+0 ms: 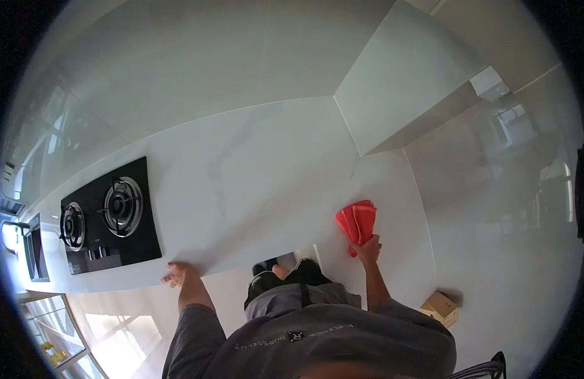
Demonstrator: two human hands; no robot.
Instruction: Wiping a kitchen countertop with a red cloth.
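Note:
My right hand [367, 249] is closed on a bunched red cloth [358, 221], which fans out beyond the fingers over the white countertop [263, 189]. At the counter's front edge, near the lower right corner of the black gas hob [131, 251], is my left hand [177, 274]. Its fingers are apart and it holds nothing. Whether it touches the counter edge, I cannot tell.
The two-burner hob is set into the counter at the left, with a sink [36, 248] and tap [12, 223] beyond it. A boxed-out wall corner [405, 80] juts over the back right. A small cardboard box [440, 309] stands at the lower right.

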